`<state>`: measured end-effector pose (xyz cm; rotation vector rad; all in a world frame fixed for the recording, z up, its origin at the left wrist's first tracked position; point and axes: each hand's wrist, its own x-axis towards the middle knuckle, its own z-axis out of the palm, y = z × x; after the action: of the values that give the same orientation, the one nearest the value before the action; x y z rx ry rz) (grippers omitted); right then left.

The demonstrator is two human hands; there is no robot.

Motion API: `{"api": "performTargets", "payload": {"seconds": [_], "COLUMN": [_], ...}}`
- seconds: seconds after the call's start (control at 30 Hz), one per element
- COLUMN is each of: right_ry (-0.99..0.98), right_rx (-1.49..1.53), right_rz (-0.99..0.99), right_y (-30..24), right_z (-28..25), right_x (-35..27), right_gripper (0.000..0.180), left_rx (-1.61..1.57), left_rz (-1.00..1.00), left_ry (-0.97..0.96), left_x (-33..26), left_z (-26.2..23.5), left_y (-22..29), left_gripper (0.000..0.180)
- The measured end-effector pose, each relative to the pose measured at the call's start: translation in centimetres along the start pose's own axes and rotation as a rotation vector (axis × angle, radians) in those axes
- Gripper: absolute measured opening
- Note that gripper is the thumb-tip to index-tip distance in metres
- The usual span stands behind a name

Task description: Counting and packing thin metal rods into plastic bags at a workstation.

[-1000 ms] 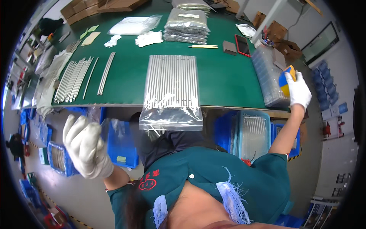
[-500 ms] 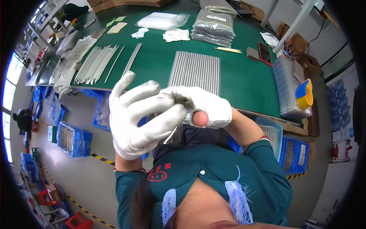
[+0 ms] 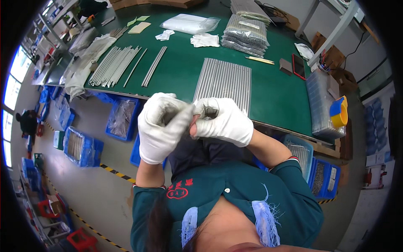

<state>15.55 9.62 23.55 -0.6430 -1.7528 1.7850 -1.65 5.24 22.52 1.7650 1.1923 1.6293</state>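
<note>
Your gloved left hand [image 3: 161, 126] and right hand [image 3: 222, 122] together pinch a small grey bundle [image 3: 205, 112] in front of the tabletop [image 3: 273, 92], its rod row [image 3: 224, 82] already laid out, unbagged.

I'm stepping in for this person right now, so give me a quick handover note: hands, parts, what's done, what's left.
Left hand: gloved, closed around a small grey item held with the right; the item is too hidden to identify.
Right hand: gloved, pinching the same item at chest height, off the table.
Rods: laid in a flat row just beyond the hands; more loose ones far left.
Done: rods laid out.
Left: cannot tell.
</note>
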Motion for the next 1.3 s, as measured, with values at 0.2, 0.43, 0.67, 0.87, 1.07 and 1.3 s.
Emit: {"api": "performTargets", "payload": {"seconds": [0.2, 0.43, 0.67, 0.87, 1.07, 1.3], "right_ry": [-0.424, 0.096, 0.353, 0.43, 0.481, 0.544], "right_rx": [-0.142, 0.062, 0.035, 0.088, 0.039, 0.048], "right_rz": [0.16, 0.351, 0.57, 0.722, 0.698, 0.638], "right_y": [2.0, 5.3, 7.5, 11.1, 12.6, 10.4], "right_z": [-3.4, -8.0, -8.2, -7.9, -8.4, -8.5], "right_x": [-2.5, -11.0, -15.6, -16.3, -15.5, -15.5], "right_gripper": [0.044, 0.041, 0.029, 0.025, 0.027, 0.027], "left_rx": [-0.121, -0.033, -0.061, -0.026, -0.075, -0.254], "left_rz": [-0.189, -0.346, -0.656, -0.87, -0.776, -0.782], "left_ry": [0.427, 0.516, 0.528, 0.453, 0.437, 0.441], "left_x": [0.6, -3.1, -9.0, -11.9, -9.9, -8.1], "left_z": [-0.9, -1.2, 2.3, 1.8, 2.4, 1.7], "left_y": [-1.5, -5.2, -8.1, -12.0, -12.9, -12.1], "left_gripper": [0.01, 0.015, 0.024, 0.028, 0.028, 0.03]}}
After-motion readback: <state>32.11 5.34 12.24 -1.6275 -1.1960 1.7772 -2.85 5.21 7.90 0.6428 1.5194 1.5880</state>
